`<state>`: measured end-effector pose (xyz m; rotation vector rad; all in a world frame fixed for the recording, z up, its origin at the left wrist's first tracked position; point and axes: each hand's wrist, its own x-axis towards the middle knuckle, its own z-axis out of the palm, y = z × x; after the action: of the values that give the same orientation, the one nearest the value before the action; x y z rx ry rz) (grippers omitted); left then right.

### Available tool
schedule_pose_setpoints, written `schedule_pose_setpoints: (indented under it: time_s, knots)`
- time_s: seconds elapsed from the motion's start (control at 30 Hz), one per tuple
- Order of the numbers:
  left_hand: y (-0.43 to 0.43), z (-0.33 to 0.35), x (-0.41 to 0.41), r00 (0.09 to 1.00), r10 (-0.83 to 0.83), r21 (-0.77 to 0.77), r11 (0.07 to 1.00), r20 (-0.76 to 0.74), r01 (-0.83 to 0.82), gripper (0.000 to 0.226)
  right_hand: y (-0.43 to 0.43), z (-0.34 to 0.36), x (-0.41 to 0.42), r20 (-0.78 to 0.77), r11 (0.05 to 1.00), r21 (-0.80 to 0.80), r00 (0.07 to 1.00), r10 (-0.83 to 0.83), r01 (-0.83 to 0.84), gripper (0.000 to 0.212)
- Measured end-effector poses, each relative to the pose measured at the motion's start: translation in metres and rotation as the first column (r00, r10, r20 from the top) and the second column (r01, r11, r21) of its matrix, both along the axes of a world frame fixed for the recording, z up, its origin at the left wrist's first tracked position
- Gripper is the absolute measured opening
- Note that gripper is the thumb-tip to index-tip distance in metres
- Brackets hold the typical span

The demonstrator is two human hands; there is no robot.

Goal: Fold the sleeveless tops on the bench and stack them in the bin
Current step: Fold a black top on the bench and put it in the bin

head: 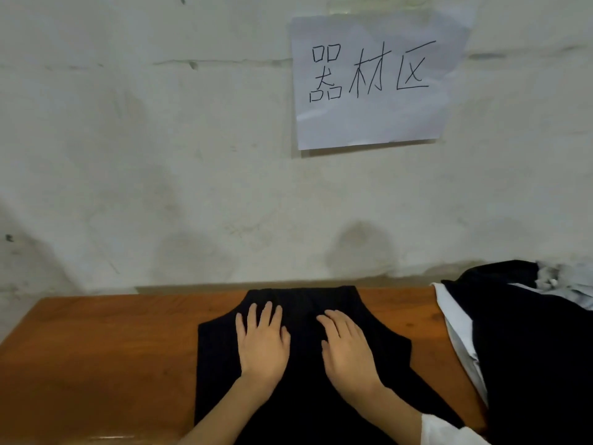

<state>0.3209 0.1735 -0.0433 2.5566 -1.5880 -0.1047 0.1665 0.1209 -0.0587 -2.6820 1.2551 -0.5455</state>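
A black sleeveless top lies spread flat on the brown wooden bench, its neck end toward the wall. My left hand rests flat on its upper left part, fingers straight. Beside it, my right hand lies flat on the upper right part, fingers straight and pointing toward the wall. Neither hand grips the cloth. No bin is in view.
A heap of dark and white garments covers the bench's right end, with pale grey cloth behind it. The whitewashed wall stands right behind the bench and carries a paper sign. Bare wood shows to the left of the top.
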Motion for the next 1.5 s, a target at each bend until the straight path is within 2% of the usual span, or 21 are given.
schedule_pose_setpoints:
  time_s: [0.07, 0.13, 0.2, 0.23, 0.3, 0.37, 0.43, 0.5, 0.57, 0.63, 0.7, 0.77, 0.87, 0.97, 1.03, 1.13, 1.17, 1.27, 1.37, 1.43, 1.5]
  knots:
    - [0.011, -0.001, -0.016, 0.995, 0.084, 0.063, 0.995, -0.048, -0.081, 0.057, 0.013, -0.005, -0.018, -0.046, 0.997, 0.018, 0.996, -0.076, 0.077, 0.038]
    - [0.021, -0.001, -0.026, 0.986, 0.154, 0.108, 0.983, -0.060, -0.147, 0.063, 0.014, -0.002, -0.033, -0.131, 0.979, 0.121, 0.980, -0.148, 0.164, 0.070]
    - [0.028, -0.006, -0.023, 0.983, 0.175, 0.117, 0.979, -0.062, -0.167, 0.069, 0.003, -0.002, -0.046, -0.179, 0.984, 0.142, 0.981, -0.081, 0.107, 0.099]
    - [0.031, -0.008, -0.017, 0.987, 0.151, 0.117, 0.983, -0.063, -0.143, 0.075, -0.006, 0.000, -0.056, -0.208, 0.984, 0.174, 0.978, -0.011, 0.048, 0.101]
    - [0.032, -0.011, -0.001, 0.995, 0.076, 0.116, 0.991, -0.069, -0.067, 0.100, -0.030, 0.006, -0.073, -0.247, 0.972, 0.221, 0.960, 0.131, -0.076, 0.091]
    - [0.028, -0.010, 0.020, 0.998, 0.009, 0.119, 0.993, -0.059, -0.002, 0.113, -0.058, 0.014, -0.087, -0.238, 0.958, 0.268, 0.956, 0.169, -0.102, 0.085]
    - [0.022, -0.006, 0.038, 0.996, -0.029, 0.137, 0.990, -0.079, 0.040, 0.094, -0.075, 0.023, -0.091, -0.183, 0.946, 0.323, 0.980, 0.071, -0.008, 0.082]
    - [0.019, -0.002, 0.046, 0.995, -0.025, 0.157, 0.987, -0.095, 0.040, 0.071, -0.074, 0.028, -0.082, -0.214, 0.951, 0.292, 0.976, -0.034, 0.097, 0.071]
    - [0.020, -0.003, 0.045, 0.999, -0.036, 0.064, 0.997, -0.034, 0.038, 0.069, -0.055, 0.026, -0.065, -0.221, 0.960, 0.214, 0.966, -0.131, 0.180, 0.060]
    - [0.025, -0.005, 0.039, 0.998, -0.051, -0.006, 0.999, 0.022, 0.051, 0.081, -0.030, 0.020, -0.050, -0.198, 0.930, 0.232, 0.950, -0.242, 0.286, 0.061]
    - [0.028, -0.009, 0.039, 0.999, -0.035, 0.029, 0.999, -0.007, 0.035, 0.081, -0.014, 0.011, -0.045, -0.231, 0.897, 0.277, 0.930, -0.285, 0.344, 0.077]
    - [0.031, -0.010, 0.035, 0.999, 0.025, 0.089, 0.996, -0.042, -0.021, 0.075, -0.016, 0.001, -0.047, -0.251, 0.917, 0.235, 0.931, -0.264, 0.323, 0.107]
    - [0.038, -0.007, 0.015, 0.991, 0.123, 0.082, 0.990, -0.061, -0.118, 0.071, -0.044, -0.002, -0.058, -0.262, 0.950, 0.218, 0.951, -0.162, 0.222, 0.121]
    - [0.044, -0.007, 0.000, 0.976, 0.190, 0.086, 0.980, -0.101, -0.182, 0.069, -0.058, 0.001, -0.064, -0.328, 0.963, 0.216, 0.941, -0.087, 0.164, 0.121]
    - [0.044, -0.007, -0.001, 0.979, 0.183, 0.096, 0.980, -0.090, -0.174, 0.070, -0.049, 0.000, -0.064, -0.334, 0.961, 0.194, 0.935, -0.123, 0.196, 0.117]
    - [0.045, -0.009, 0.001, 0.988, 0.139, 0.105, 0.986, -0.071, -0.131, 0.070, -0.029, 0.000, -0.066, -0.309, 0.937, 0.197, 0.925, -0.221, 0.289, 0.081]
    - [0.046, -0.009, 0.002, 0.989, 0.127, 0.111, 0.987, -0.069, -0.119, 0.070, -0.024, 0.001, -0.068, -0.324, 0.923, 0.218, 0.916, -0.238, 0.317, 0.075]
    - [0.048, -0.007, 0.002, 0.989, 0.125, 0.125, 0.985, -0.078, -0.114, 0.072, -0.023, 0.003, -0.072, -0.352, 0.922, 0.218, 0.907, -0.231, 0.319, 0.091]
    - [0.044, -0.004, 0.004, 0.990, 0.090, 0.182, 0.981, -0.109, -0.069, 0.075, -0.032, 0.009, -0.074, -0.401, 0.910, 0.301, 0.903, -0.151, 0.286, 0.075]
    - [0.043, 0.003, 0.012, 0.985, 0.059, 0.273, 0.962, -0.161, -0.013, 0.080, -0.036, 0.024, -0.075, -0.430, 0.878, 0.396, 0.899, -0.081, 0.268, 0.075]
    - [0.046, 0.011, 0.021, 0.978, 0.028, 0.299, 0.954, -0.205, 0.035, 0.081, -0.034, 0.038, -0.074, -0.395, 0.872, 0.426, 0.917, -0.059, 0.240, 0.072]
